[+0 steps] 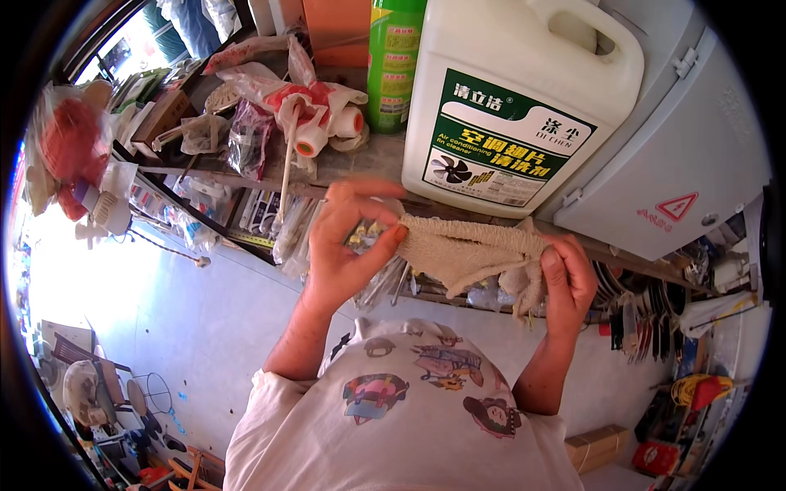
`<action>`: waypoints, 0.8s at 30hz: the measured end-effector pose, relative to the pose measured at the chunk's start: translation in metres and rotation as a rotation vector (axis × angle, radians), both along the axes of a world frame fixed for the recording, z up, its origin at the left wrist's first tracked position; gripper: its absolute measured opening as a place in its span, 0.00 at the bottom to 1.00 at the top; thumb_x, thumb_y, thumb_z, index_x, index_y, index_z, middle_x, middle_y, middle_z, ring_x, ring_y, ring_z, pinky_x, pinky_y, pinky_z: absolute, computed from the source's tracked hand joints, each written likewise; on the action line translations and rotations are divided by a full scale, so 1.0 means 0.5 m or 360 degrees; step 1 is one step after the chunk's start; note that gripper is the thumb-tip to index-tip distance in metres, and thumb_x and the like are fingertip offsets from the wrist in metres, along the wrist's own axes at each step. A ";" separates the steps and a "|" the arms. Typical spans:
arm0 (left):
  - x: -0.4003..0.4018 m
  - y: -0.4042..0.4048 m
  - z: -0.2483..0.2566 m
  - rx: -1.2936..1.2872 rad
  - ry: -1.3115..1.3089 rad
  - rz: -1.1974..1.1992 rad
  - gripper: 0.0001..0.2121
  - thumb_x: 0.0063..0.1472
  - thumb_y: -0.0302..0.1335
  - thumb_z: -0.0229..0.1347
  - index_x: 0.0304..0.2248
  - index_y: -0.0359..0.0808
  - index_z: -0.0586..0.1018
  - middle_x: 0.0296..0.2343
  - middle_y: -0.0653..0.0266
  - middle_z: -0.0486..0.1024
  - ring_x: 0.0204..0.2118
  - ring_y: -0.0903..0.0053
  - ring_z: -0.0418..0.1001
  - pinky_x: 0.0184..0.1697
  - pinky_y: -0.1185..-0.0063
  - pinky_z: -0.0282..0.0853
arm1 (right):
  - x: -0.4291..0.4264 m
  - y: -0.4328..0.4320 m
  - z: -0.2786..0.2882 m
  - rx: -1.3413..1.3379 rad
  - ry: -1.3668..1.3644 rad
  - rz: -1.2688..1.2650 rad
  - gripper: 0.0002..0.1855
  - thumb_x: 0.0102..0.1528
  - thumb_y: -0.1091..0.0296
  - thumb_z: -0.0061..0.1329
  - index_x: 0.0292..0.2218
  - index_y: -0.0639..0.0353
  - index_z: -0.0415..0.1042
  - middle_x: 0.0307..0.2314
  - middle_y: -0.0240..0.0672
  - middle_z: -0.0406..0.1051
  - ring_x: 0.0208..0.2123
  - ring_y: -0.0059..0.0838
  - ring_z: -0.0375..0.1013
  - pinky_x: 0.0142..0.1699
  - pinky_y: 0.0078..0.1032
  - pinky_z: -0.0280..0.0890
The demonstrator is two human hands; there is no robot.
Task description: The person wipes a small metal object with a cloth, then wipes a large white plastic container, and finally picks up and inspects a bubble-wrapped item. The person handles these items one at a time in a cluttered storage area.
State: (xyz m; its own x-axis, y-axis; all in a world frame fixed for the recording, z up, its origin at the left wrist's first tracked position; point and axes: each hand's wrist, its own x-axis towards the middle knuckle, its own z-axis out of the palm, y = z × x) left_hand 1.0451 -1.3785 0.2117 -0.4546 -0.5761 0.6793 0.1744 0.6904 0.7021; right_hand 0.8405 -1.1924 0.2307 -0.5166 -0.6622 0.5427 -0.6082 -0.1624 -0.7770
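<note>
A beige knitted work glove is stretched sideways in front of my chest, its ribbed cuff edge uppermost and its lower part hanging loose. My left hand pinches the cuff's left end between thumb and a finger, with the other fingers spread. At the right end, my right hand grips the bunched fabric with the thumb on top. Just behind the glove stands a large white plastic jug of air-conditioner fin cleaner on a wooden shelf.
A green spray can stands left of the jug, beside a plastic bag with white-and-red items. A grey metal cabinet is at the right. Packed goods fill the lower shelf, and pans hang at the right. A cardboard box lies on the floor.
</note>
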 end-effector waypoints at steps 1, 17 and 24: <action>0.003 -0.002 -0.007 0.0040 -0.0023 -0.0086 0.07 0.50 0.17 0.59 0.29 0.34 0.75 0.34 0.62 0.74 0.37 0.77 0.69 0.45 0.79 0.64 | 0.001 0.002 -0.001 0.0017 -0.0032 -0.0008 0.11 0.58 0.68 0.49 0.38 0.67 0.75 0.24 0.28 0.66 0.27 0.16 0.63 0.33 0.14 0.57; -0.007 0.017 -0.054 0.1950 0.0499 -0.1059 0.12 0.64 0.22 0.49 0.47 0.36 0.72 0.34 0.67 0.77 0.37 0.84 0.74 0.41 0.84 0.70 | 0.023 0.000 -0.018 -0.0338 -0.1415 0.0221 0.19 0.58 0.63 0.50 0.47 0.66 0.71 0.34 0.32 0.72 0.36 0.20 0.71 0.43 0.17 0.65; 0.008 0.009 -0.078 0.1784 0.0369 -0.1314 0.21 0.59 0.23 0.55 0.52 0.32 0.68 0.44 0.59 0.73 0.47 0.75 0.72 0.51 0.78 0.67 | -0.004 0.004 -0.051 -0.0394 -0.1437 0.0911 0.40 0.52 0.57 0.53 0.58 0.70 0.52 0.51 0.47 0.64 0.53 0.38 0.65 0.58 0.30 0.59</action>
State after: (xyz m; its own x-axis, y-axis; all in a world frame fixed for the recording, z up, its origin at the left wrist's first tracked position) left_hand 1.0491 -1.3741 0.1726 -0.8646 -0.4796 0.1497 0.4342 -0.5635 0.7027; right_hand 0.8386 -1.1905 0.2051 -0.4415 -0.8556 0.2702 0.3836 -0.4522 -0.8052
